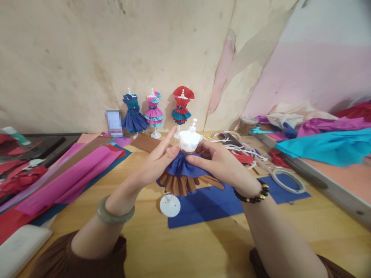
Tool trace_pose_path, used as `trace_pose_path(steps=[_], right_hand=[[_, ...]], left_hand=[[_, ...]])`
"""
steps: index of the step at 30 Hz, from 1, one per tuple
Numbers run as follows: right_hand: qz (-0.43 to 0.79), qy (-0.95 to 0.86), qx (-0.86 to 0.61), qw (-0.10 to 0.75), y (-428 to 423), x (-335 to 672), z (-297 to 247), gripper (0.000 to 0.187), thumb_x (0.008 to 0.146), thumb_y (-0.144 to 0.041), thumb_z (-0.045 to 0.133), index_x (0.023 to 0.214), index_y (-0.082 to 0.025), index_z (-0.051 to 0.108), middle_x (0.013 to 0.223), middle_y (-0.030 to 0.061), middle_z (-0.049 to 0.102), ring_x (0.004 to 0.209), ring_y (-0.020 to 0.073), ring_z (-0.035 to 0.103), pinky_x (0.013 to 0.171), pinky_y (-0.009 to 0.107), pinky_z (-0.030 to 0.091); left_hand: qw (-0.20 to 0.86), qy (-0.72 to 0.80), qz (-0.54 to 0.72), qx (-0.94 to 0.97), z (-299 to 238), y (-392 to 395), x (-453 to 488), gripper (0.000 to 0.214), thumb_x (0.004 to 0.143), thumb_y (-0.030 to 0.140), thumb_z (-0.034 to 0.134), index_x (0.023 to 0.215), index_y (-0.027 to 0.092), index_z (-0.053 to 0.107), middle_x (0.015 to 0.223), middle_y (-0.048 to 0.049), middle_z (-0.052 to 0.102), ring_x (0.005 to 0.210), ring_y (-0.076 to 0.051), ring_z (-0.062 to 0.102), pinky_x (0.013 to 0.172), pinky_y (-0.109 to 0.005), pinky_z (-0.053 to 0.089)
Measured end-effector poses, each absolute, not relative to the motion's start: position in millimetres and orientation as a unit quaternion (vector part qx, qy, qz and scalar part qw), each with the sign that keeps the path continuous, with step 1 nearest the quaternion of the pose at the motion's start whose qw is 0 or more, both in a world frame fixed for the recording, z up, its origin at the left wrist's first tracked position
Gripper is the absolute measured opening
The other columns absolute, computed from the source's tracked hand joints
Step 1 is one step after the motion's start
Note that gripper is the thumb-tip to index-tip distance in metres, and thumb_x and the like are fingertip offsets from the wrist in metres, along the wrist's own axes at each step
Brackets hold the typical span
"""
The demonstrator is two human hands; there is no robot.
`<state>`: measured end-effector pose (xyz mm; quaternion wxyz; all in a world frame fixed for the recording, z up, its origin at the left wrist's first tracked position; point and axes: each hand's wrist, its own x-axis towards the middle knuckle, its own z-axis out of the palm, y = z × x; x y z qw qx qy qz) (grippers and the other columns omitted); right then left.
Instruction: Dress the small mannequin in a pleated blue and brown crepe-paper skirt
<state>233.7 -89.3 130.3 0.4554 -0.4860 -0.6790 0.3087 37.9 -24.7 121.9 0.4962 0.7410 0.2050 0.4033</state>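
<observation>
Between my hands is a miniature dress-form mannequin (189, 139), with a white bust and a small beaded neck. It leans, and its round white base (170, 205) shows below. Around its waist sits a ruffled paper skirt (182, 175), blue above and brown pleats below. My left hand (159, 160) presses the waist from the left, index finger stretched upward and thumb against the side; its other fingers are partly hidden. My right hand (217, 160) grips the waist from the right, thumb in front on the blue layer and fingers behind.
Three dressed mini mannequins, in blue (133, 114), pink (154, 114) and red (182, 108), stand by the wall. Blue paper (203, 208) lies beneath my hands. Coloured sheets (69, 177) are at left; white strips (243, 150), a tape roll (288, 180) and turquoise paper (327, 144) at right.
</observation>
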Motion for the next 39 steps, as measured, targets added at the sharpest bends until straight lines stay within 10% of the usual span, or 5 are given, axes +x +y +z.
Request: trace_pose_path(steps=[6, 23, 30, 39], right_hand=[[0.317, -0.668, -0.498, 0.453, -90, 233, 131, 0.035, 0.084, -0.046, 0.071, 0.103, -0.017, 0.071, 0.100, 0.0084, 0.075, 0.095, 0.0258, 0.070, 0.084, 0.039, 0.056], [0.332, -0.541, -0.534, 0.559, -84, 246, 133, 0.038, 0.074, -0.053, 0.077, 0.085, -0.017, 0.074, 0.084, 0.0058, 0.076, 0.073, 0.0206, 0.068, 0.062, 0.028, 0.051], [0.333, -0.518, -0.529, 0.584, -84, 241, 134, 0.038, 0.072, -0.052, 0.078, 0.082, -0.016, 0.072, 0.083, 0.0064, 0.075, 0.072, 0.0197, 0.067, 0.063, 0.029, 0.051], [0.314, -0.540, -0.529, 0.575, -82, 237, 132, 0.038, 0.075, -0.051, 0.075, 0.085, -0.015, 0.073, 0.083, 0.0076, 0.074, 0.074, 0.0201, 0.065, 0.066, 0.031, 0.051]], left_hand=[[0.598, 0.171, 0.344, 0.703, 116, -21, 40, 0.098, 0.087, 0.070, 0.054, 0.160, 0.028, 0.003, 0.127, -0.0124, 0.069, 0.121, -0.028, 0.062, 0.095, -0.039, 0.052], [0.031, 0.200, 0.406, 0.891, 127, -40, 47, 0.026, 0.083, 0.008, 0.059, 0.103, 0.022, 0.056, 0.129, -0.0112, 0.062, 0.128, -0.027, 0.053, 0.108, -0.049, 0.041], [-0.005, 0.198, 0.416, 0.888, 126, -45, 50, 0.020, 0.084, 0.028, 0.069, 0.099, 0.020, 0.059, 0.125, -0.0139, 0.064, 0.124, -0.031, 0.055, 0.104, -0.048, 0.043], [-0.039, 0.182, 0.445, 0.876, 123, -42, 51, 0.015, 0.081, 0.006, 0.056, 0.083, 0.021, 0.055, 0.112, -0.0114, 0.067, 0.115, -0.029, 0.060, 0.098, -0.048, 0.047]])
